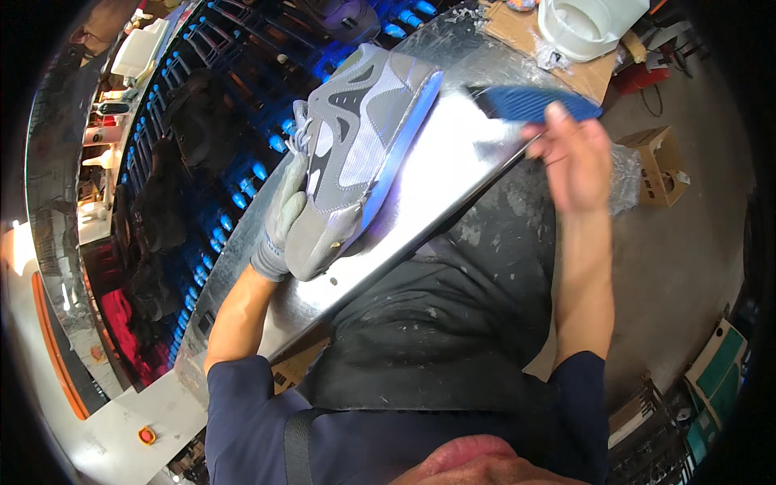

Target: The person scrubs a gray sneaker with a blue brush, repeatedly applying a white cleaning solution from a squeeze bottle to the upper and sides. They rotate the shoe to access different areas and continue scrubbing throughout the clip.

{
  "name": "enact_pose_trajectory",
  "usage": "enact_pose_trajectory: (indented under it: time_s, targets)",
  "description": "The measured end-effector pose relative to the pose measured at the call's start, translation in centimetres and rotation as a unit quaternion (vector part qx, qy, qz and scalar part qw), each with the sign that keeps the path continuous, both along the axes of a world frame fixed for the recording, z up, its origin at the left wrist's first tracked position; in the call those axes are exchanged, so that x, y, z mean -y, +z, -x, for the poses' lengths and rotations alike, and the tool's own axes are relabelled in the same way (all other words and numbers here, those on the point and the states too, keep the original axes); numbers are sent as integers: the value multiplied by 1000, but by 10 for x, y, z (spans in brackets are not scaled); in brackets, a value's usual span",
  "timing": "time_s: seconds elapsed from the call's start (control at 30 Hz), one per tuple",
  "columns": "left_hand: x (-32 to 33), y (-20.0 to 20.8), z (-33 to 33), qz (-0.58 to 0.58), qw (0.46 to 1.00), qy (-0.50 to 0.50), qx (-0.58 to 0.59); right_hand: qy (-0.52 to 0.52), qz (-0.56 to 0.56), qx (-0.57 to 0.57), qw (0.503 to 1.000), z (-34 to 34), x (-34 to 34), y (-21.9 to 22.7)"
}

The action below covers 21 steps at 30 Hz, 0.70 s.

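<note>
A grey sneaker [347,137] with pale mesh panels and a bluish sole edge lies tilted on the shiny metal tabletop [453,153], its heel toward the far side and its toe toward me. My left hand [283,214], in a pale work glove with a grey cuff, grips the shoe from its left side, by the laces. My bare right hand [575,153] is raised at the table's right edge, fingers bent and smeared by motion. Just beyond its fingertips, partly overlapped by them, is a blue ridged piece [533,103] with a dark end. Whether those fingers hold it I cannot tell.
Left of the table runs a rack [242,186] of dark rods with blue tips. A white plastic tub [578,28] stands on cardboard at the far right. An open cardboard box [659,166] sits on the floor at right. Bottles [101,133] line a shelf at far left.
</note>
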<state>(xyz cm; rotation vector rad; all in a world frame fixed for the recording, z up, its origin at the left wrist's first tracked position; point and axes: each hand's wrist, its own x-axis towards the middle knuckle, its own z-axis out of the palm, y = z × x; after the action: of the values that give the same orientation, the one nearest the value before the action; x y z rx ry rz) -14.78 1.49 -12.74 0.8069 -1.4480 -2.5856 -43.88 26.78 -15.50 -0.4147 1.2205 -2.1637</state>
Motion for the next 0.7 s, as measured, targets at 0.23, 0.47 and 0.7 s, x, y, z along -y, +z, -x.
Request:
enact_pose_trajectory:
  time_s: [0.23, 0.47, 0.7]
  targets:
    - [-11, 8, 17, -174, 984, 26, 29, -19, -8, -219, 975, -96, 22, 6]
    - [-17, 18, 17, -60, 997, 10, 38, -55, -34, -415, 908, -90, 25, 19]
    - [-11, 14, 19, -38, 999, -8, 30, -88, -63, -437, 893, -85, 30, 28]
